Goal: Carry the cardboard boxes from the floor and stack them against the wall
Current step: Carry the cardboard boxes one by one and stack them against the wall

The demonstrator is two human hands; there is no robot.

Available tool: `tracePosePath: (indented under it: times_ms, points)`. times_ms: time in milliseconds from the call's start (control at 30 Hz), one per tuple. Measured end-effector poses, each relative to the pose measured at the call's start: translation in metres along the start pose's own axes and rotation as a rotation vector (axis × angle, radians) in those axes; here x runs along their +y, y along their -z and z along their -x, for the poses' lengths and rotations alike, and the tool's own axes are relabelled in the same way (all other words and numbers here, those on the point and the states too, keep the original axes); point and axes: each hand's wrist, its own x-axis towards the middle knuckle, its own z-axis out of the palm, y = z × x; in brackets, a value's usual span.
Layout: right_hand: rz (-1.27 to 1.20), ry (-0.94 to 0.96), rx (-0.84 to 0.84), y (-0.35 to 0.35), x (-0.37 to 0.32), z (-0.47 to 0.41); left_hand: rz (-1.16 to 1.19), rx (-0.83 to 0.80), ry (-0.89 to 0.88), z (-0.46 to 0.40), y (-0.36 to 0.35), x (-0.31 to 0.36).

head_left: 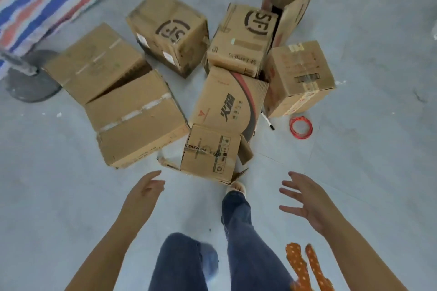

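Nearest box sits on the floor dead ahead, between both hands and just beyond them. Left hand is slightly nearer; right hand is off to the side. Both grips are wide, fingers spread, holding nothing. The box's long axis runs away from the person. Brown cardboard, taped, bottom flaps loose and torn (likely floppy to lift).

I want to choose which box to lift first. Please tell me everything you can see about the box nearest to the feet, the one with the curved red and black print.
The nearest box is brown corrugated cardboard, lying on the floor. Its upper face carries a curved red and dark band and dark characters. The near end shows handling symbols and torn tape; its flaps hang open. Its far end meets an SF box. Both hands are open and apart from it.
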Motion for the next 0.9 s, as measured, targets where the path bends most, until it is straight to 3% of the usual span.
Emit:
tracePosePath:
  times_ms: [133,200,467,567,900]
  points:
    - [0.067,-0.154,-0.018,-0.029,-0.006,-0.095,0.084,-0.071,0.203,-0.099,-0.032,-0.003]
    - [0.0,-0.273,-0.01,-0.046,0.004,-0.15,0.017,-0.096,0.271,-0.157,-0.053,-0.02]
    - [0.029,-0.472,0.068,-0.115,0.065,-0.308,-0.318,-0.209,0.292,-0.337,-0.114,-0.067]
    - [0.027,-0.489,0.007,-0.137,0.073,-0.321,-0.186,-0.278,0.289,-0.356,-0.127,-0.078]
    - [-0.014,-0.416,-0.105,-0.173,0.074,-0.266,0.177,-0.219,0.407,-0.312,-0.118,-0.08]
